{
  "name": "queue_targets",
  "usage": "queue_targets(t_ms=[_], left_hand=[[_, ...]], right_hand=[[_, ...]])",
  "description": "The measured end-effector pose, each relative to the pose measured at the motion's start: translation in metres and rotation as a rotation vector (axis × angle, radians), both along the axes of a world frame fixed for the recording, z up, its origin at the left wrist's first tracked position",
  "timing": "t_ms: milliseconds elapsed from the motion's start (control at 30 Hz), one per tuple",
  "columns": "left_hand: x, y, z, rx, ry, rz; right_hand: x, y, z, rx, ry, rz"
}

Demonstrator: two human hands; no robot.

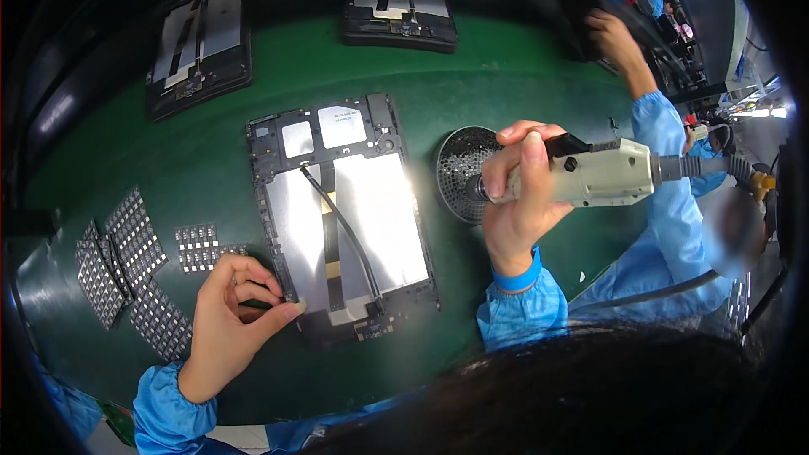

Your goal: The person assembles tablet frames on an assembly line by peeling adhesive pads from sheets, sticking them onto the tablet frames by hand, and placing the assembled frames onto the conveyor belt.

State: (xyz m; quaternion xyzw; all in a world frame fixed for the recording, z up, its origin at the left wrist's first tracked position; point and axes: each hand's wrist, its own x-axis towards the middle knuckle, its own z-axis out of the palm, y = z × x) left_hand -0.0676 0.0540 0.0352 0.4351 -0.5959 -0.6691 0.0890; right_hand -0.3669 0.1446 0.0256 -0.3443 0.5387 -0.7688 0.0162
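An opened tablet lies in front of me, its silver battery, black ribbon cable and dark frame exposed. My left hand is at its lower left corner, fingers curled and thumb on the edge. My right hand is wrapped round a pale electric screwdriver, held nearly level with its cable running off to the right. The screwdriver's front end points left, over a round metal dish with many small holes or screws; which they are is hard to tell. My fingers partly hide the tool's front end.
Several sheets of small black parts lie at the left, with a smaller sheet beside the tablet. Two more opened tablets, one far left and one far middle, rest at the back. A co-worker's hand reaches in at the right.
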Motion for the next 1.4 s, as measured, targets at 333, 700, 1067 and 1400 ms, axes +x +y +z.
queue_targets(t_ms=[333, 700, 1067, 1400], left_hand=[[0.0025, 0.0001, -0.0041, 0.003, 0.043, 0.0], [0.0019, -0.0001, -0.0015, 0.009, 0.03, -0.003], [-0.0005, -0.0009, 0.0004, 0.007, 0.033, -0.015], [0.0031, -0.0017, 0.0004, -0.004, 0.039, -0.025]], right_hand=[[-0.0021, -0.0028, -0.0025, 0.016, 0.027, -0.051], [-0.0005, -0.0046, -0.0004, -0.046, -0.09, 0.022], [-0.0007, -0.005, 0.0009, 0.042, -0.015, -0.023], [0.0001, -0.0049, 0.0014, 0.064, 0.041, -0.004]])
